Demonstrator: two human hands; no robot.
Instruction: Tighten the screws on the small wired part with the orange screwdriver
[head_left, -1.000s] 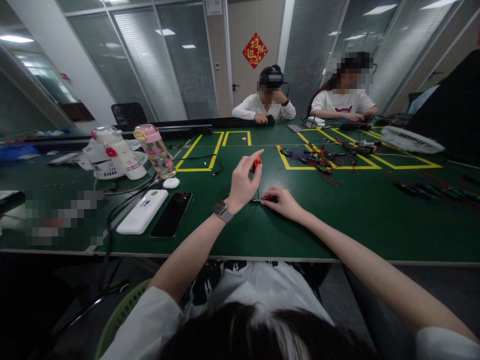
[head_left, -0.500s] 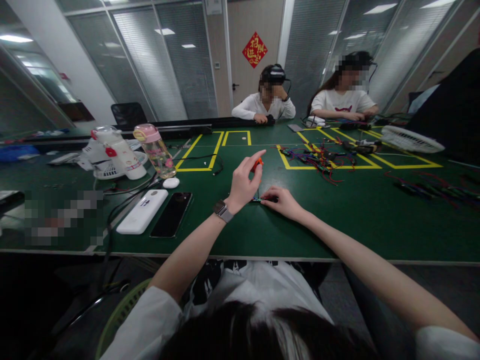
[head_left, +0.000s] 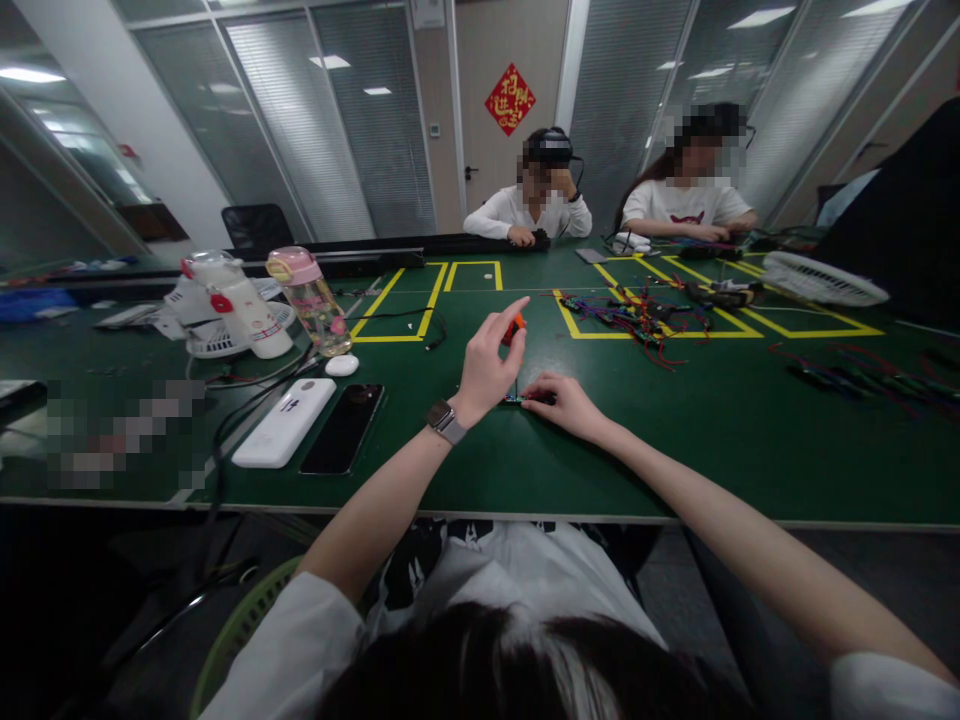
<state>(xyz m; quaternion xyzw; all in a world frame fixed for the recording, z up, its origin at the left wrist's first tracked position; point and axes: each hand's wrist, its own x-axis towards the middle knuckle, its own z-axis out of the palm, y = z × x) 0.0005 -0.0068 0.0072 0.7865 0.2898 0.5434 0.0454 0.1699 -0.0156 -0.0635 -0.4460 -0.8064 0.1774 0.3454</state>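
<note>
The left hand (head_left: 487, 362) grips an upright screwdriver (head_left: 515, 329), its orange handle showing between the thumb and the bent fingers. The dark shaft runs down to a small board (head_left: 513, 401), which lies on the green worktop (head_left: 480, 485) in front of the person; whether the tip touches the board is too small to tell. The right hand (head_left: 564, 405) rests low beside it, fingers bent and fingertips at the board's right end; I cannot tell whether they pinch it or only steady it. A watch (head_left: 446, 422) sits on the left wrist.

To the left of the left forearm lie a black phone (head_left: 343, 430) and, just beside it, a white power bank (head_left: 285, 422). A small white case (head_left: 342, 366) is near their far ends, with a pink-lidded bottle (head_left: 310, 305) and a white flask (head_left: 253, 318) behind. Beyond the hands, to the right, a tangle of wires (head_left: 634, 316) lies across yellow tape (head_left: 720, 335). Two people in white tops sit at the far side.
</note>
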